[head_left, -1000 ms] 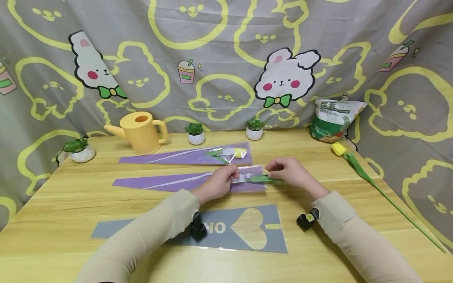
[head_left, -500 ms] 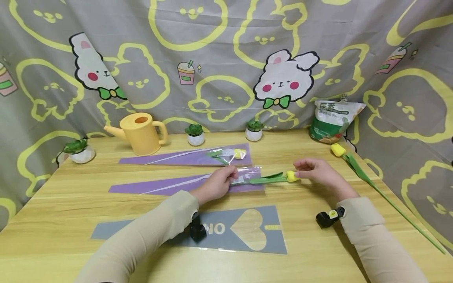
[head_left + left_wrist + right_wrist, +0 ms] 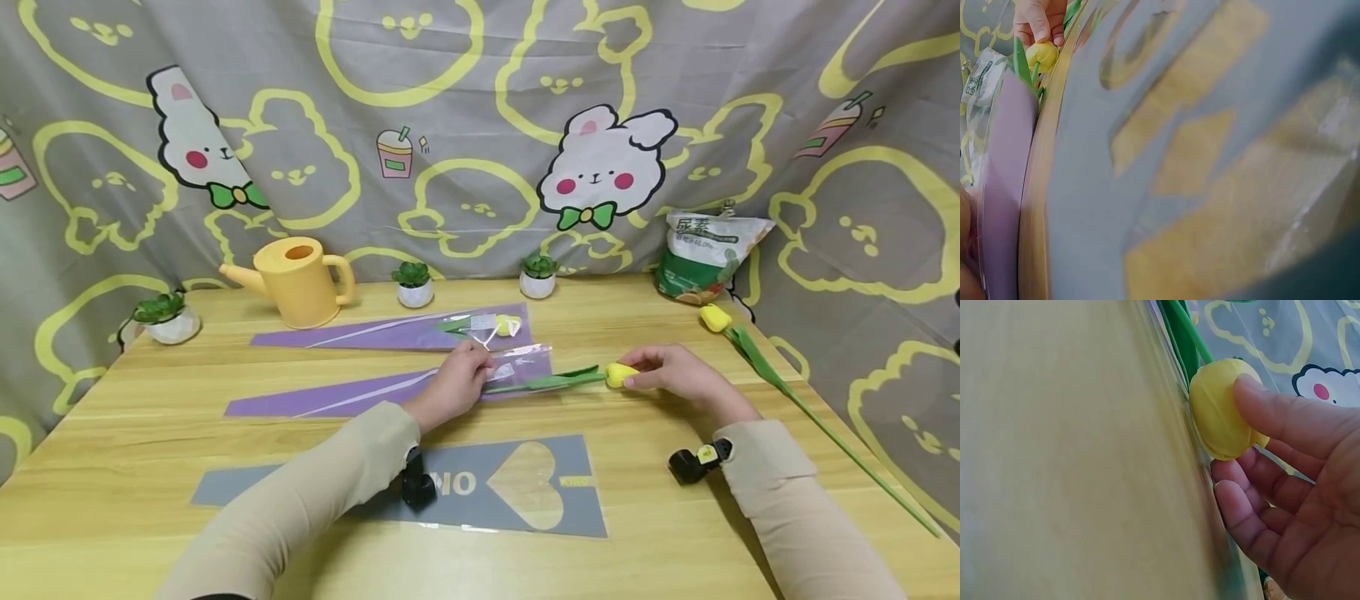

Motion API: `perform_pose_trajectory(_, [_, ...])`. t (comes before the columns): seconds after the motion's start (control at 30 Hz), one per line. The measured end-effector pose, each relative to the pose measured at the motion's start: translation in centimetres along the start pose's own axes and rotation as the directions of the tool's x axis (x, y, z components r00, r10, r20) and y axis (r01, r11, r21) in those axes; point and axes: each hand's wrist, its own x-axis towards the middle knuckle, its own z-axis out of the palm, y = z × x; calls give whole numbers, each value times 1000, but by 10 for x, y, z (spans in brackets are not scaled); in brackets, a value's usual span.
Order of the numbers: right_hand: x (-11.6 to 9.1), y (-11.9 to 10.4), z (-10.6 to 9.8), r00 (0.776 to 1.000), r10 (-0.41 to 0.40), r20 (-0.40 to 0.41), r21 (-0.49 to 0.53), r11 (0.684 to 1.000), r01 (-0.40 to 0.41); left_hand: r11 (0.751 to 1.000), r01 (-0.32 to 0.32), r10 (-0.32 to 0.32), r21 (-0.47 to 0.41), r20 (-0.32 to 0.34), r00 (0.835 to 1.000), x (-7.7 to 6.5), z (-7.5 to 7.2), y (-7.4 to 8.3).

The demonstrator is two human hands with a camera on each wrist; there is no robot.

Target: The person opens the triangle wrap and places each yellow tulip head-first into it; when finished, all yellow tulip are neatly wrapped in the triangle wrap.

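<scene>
Tulip in hand: yellow tulip (image 3: 619, 375) at the centre right of the frame, its head smooth, rounded and bulb-like, its leaves long and green; the stem runs leftward along the purple wrapper (image 3: 360, 404). Whether the stem lies inside or on top, I cannot tell.
Right hand grip: right hand (image 3: 678, 377) clamped on the tulip head, thumb against the petals.
Left hand grip: left hand (image 3: 452, 385) pinches the purple wrapper near its wide end, fingers curled at the far edge.
Wrapper material: purple film, tapering to the left, a pale stripe along it, clear glossy plastic at the wide end.
Right wrist view: shows the seams between petals and the fingers folded beneath, details too small from the head.
Left wrist view: shows the purple wrapper edge-on with the tulip head beyond; the left hand is mostly cut off at the left edge.
Nearer wrapper: grey wrapper (image 3: 468, 457) at lower centre, with a clear heart window; a black wrist camera (image 3: 418, 482) and the left arm (image 3: 322, 483) block part of its lettering.
Farther wrapper: second purple wrapper (image 3: 405, 337), holding a yellow flower.
Surroundings: loose tulip (image 3: 759, 360) at right; white-and-green bag (image 3: 701, 258) at upper right; yellow watering can (image 3: 300, 287) at left; three potted succulents (image 3: 414, 287); wood-grain table (image 3: 525, 567); creased printed cloth (image 3: 465, 75) behind.
</scene>
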Motion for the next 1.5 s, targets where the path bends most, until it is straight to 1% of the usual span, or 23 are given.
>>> perform_pose_trajectory(0.1, [-1, 0, 0, 1000, 7, -11, 20, 1000, -7, 999, 29, -29, 21, -21, 999, 1, 0, -1])
perform_pose_trajectory(0.13, [-1, 0, 1, 1000, 5, -18, 32, 999, -5, 997, 65, -65, 34, -15, 998, 1, -3, 6])
perform_pose_trajectory(0.23, [-1, 1, 2, 999, -5, -54, 49, 999, 7, 991, 119, -119, 63, 1, 993, 1, -5, 6])
perform_pose_trajectory(0.3, [0, 1, 5, 996, -13, -85, 64, 998, 18, 986, 153, -154, 59, 20, 988, 1, -6, 6])
perform_pose_trajectory(0.4, [2, 0, 9, 993, -27, -114, 85, 996, 37, 984, 172, -174, 34, 34, 984, 0, -8, 7])
perform_pose_trajectory(0.53, [5, -5, 16, 993, -42, -109, 121, 991, 55, 986, 168, -168, 4, 30, 985, -1, -9, 9])
perform_pose_trajectory(0.67, [7, -11, 23, 994, -47, -98, 144, 988, 61, 982, 186, -185, -42, 22, 983, -1, -9, 9])
perform_pose_trajectory(0.8, [10, -14, 29, 993, -78, -86, 150, 985, 91, 978, 193, -194, -75, -5, 981, -1, -8, 9])
perform_pose_trajectory(0.97, [13, -18, 37, 989, -122, -87, 147, 980, 134, 983, 168, -171, -81, -40, 984, -2, -7, 9])
perform_pose_trajectory(1.17, [15, -26, 48, 981, -146, -131, 181, 969, 168, 985, 157, -161, -76, -48, 986, -1, -7, 10])
perform_pose_trajectory(1.3, [19, -31, 57, 978, -144, -153, 222, 959, 177, 987, 142, -146, -76, -48, 988, 0, -7, 10])
perform_pose_trajectory(1.4, [22, -33, 62, 979, -128, -158, 242, 956, 164, 988, 132, -137, -84, -49, 989, 0, -7, 10])
perform_pose_trajectory(1.5, [25, -35, 68, 978, -122, -166, 262, 951, 163, 987, 135, -140, -93, -47, 989, 0, -7, 12])
